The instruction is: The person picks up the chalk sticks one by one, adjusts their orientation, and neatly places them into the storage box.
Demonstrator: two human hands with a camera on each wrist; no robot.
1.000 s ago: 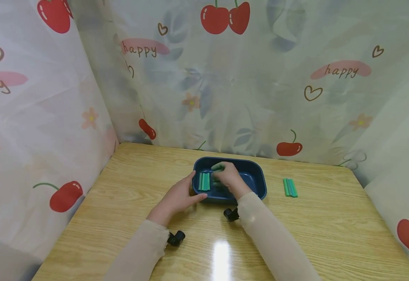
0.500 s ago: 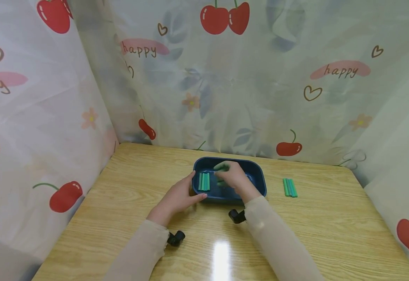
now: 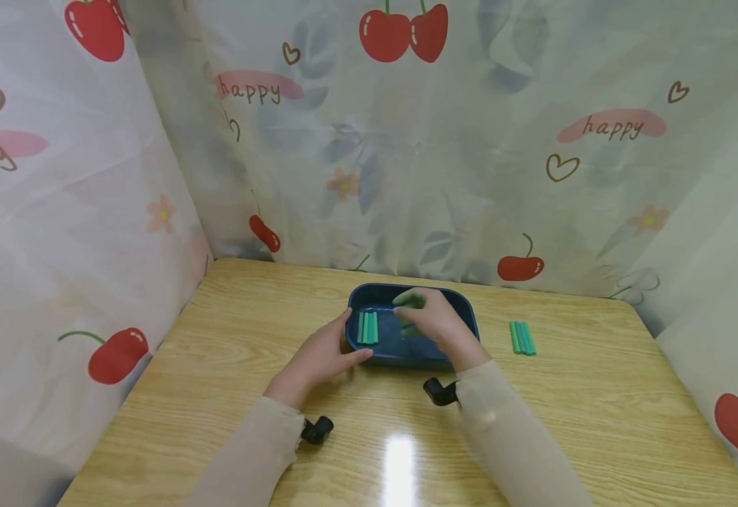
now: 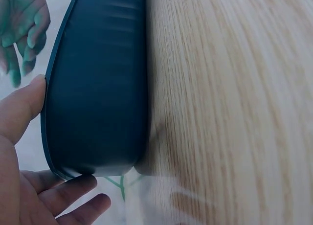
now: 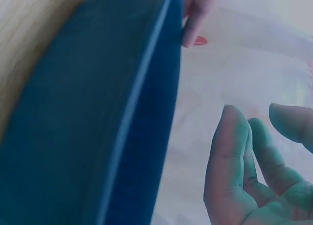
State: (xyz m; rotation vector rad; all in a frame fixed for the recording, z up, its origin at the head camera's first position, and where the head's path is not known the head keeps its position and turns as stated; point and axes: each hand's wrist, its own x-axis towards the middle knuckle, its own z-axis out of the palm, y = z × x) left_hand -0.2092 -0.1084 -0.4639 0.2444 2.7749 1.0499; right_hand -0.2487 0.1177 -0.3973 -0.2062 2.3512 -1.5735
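"What were your left fingers (image 4: 72, 191) doing?"

"They gripped the left end of the dark blue container (image 3: 401, 362), my thumb against its near rim and the others against the end wall."

"And your right fingers (image 5: 227, 159)?"

"Those were loosely curved over the container's inside, thumb apart from the rest, and I held nothing between them."

"Where were the sticks?"

"One row of green sticks (image 3: 367, 328) lay side by side inside, at the container's left end. A second green bunch (image 3: 522, 338) lay on the wooden surface (image 3: 603, 401), to the right of the container and apart from it."

"Behind that?"

"A cherry-patterned cloth (image 3: 407, 211)."
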